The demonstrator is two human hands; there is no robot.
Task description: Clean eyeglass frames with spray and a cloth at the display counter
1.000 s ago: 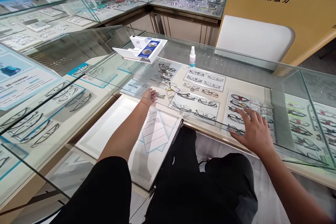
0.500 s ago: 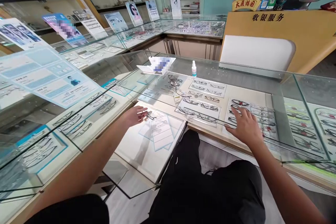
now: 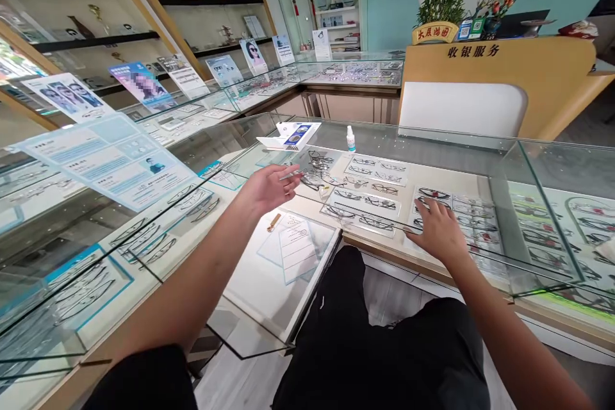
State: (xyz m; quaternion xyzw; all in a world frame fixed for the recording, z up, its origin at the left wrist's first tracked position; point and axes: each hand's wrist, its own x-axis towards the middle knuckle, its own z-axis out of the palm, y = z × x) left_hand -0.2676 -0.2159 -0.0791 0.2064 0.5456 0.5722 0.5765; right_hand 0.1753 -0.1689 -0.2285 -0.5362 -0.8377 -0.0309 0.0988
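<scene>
My left hand (image 3: 271, 189) is held over the near edge of the glass counter, fingers stretched and apart. Close to its fingertips lie dark eyeglasses (image 3: 312, 185) beside a heap of eyeglass frames (image 3: 321, 161); I see no firm hold on them. Below that hand, the pulled-out white drawer (image 3: 259, 288) bears a printed paper slip (image 3: 298, 250) and a small tan tag (image 3: 273, 223). My right hand (image 3: 438, 227) rests on the glass top with spread fingers and holds nothing. Under the glass beneath it is a tray of dark eyeglasses (image 3: 423, 205).
A small white spray bottle (image 3: 350, 139) and an open white box (image 3: 292, 136) stand on the glass. More eyeglass trays (image 3: 368, 208) lie inside the case. A large leaflet (image 3: 108, 157) leans at left. The cashier desk (image 3: 500, 70) is behind.
My left hand has moved from the drawer up and right toward the heap of frames. The dark eyeglasses by its fingers are gone from the drawer. My right hand stays on the glass.
</scene>
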